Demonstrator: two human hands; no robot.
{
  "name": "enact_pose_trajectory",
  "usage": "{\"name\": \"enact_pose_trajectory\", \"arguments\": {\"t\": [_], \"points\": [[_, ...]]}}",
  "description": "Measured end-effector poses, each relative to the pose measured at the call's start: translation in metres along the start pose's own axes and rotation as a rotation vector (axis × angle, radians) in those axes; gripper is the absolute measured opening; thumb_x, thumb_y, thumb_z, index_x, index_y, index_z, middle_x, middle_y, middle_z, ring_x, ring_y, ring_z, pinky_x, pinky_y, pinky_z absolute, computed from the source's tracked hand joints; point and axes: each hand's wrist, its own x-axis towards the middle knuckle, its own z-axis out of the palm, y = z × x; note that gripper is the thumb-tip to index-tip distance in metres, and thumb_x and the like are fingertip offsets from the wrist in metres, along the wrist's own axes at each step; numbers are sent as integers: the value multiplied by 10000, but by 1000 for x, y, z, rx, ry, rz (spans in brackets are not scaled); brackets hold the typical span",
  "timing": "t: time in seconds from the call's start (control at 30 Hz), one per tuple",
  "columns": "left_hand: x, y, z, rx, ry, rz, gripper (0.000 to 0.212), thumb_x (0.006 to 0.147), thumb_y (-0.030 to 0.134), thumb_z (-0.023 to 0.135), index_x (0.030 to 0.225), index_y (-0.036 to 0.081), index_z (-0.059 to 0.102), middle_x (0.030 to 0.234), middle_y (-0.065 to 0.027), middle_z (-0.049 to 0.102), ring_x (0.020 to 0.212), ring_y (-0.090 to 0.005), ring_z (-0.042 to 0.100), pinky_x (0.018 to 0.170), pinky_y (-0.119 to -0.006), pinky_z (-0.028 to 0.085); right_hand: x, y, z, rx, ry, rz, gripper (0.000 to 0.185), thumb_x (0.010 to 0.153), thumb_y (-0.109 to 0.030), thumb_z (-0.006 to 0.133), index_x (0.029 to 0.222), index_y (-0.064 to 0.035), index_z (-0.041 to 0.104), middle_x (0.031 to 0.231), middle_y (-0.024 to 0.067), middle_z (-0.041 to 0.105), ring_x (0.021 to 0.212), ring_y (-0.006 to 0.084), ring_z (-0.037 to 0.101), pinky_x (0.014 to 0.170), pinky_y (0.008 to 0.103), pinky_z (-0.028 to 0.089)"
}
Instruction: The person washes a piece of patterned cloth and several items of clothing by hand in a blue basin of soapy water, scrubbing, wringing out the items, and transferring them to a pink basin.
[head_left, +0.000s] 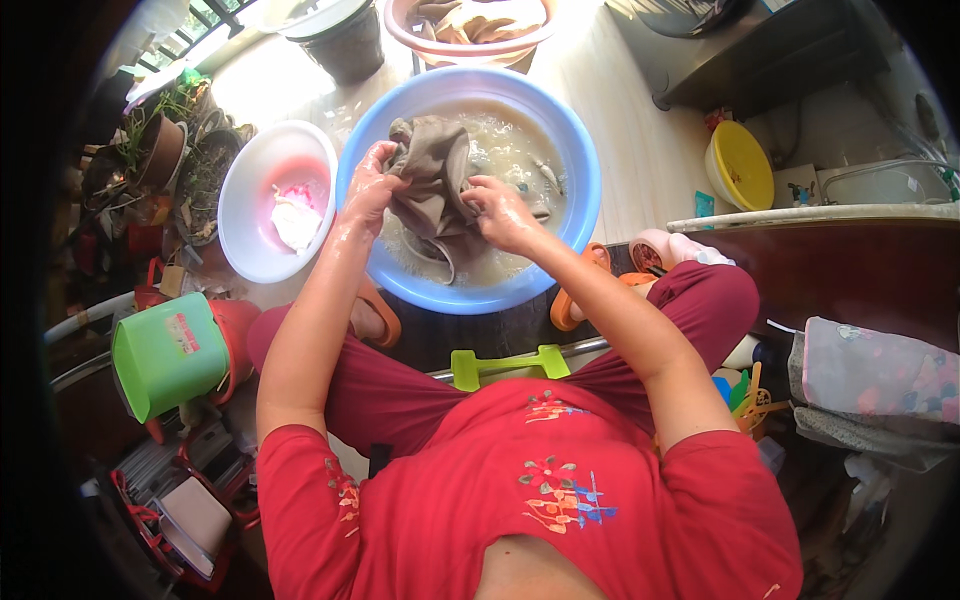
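Note:
A wet grey-brown garment (431, 169) hangs between my two hands over a large blue plastic basin (585, 150). My left hand (373, 187) pinches a bunched edge of the cloth at the basin's left side. On the garment's right side, my right hand (501, 212) grips another fold with bent fingers. Cloudy, foamy water (517, 142) fills the basin, and the garment's lower part lies in it. Some small dark bits of cloth show at the water's surface on the right. Both hands and my left forearm look wet.
A white basin (244, 202) with a white cloth (296, 221) and pinkish water stands at left. Beyond the blue basin is a pink basin (480, 49) holding brown cloth. A dark bucket (346, 49), potted plants (161, 150), a green bin (169, 360) and a yellow basin (742, 165) stand around.

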Motion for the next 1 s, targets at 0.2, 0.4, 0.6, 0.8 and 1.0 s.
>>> {"name": "enact_pose_trajectory", "arguments": {"t": [0.2,0.4,0.6,0.8,1.0], "points": [[-2,-10,-23,228,41,-64,416,585,-134,466,953,55,511,955,-16,536,920,-129,498,854,-222,352,-17,31,-27,-324,-27,346,572,697,-138,684,1235,-146,489,1354,109,386,1229,275,404,987,392,365],[-3,-12,-20,207,10,-57,387,565,-98,473,919,54,512,871,-5,521,847,-118,479,796,-206,347,15,34,-24,-532,-134,-84,765,616,-202,737,1309,-163,416,1348,104,400,1232,296,390,990,400,363],[5,-11,-44,-53,99,-52,427,585,-114,471,983,38,514,898,-61,572,805,-156,544,693,-241,434,36,32,-70,281,-424,511,533,685,-352,747,1064,-13,586,980,101,647,876,191,611,766,299,467],[9,-11,-45,-71,218,-76,404,602,-110,486,988,8,505,818,-81,574,665,-161,554,593,-244,455,13,30,-87,1143,239,578,389,836,-244,626,1163,-65,514,1091,61,592,993,170,567,850,315,458],[6,-15,-41,-37,245,-153,386,559,-35,527,939,9,477,761,-67,500,687,-156,492,641,-252,398,1,37,-66,1237,237,564,332,836,-211,606,1112,-51,516,1036,76,591,905,177,582,692,297,491]]}}
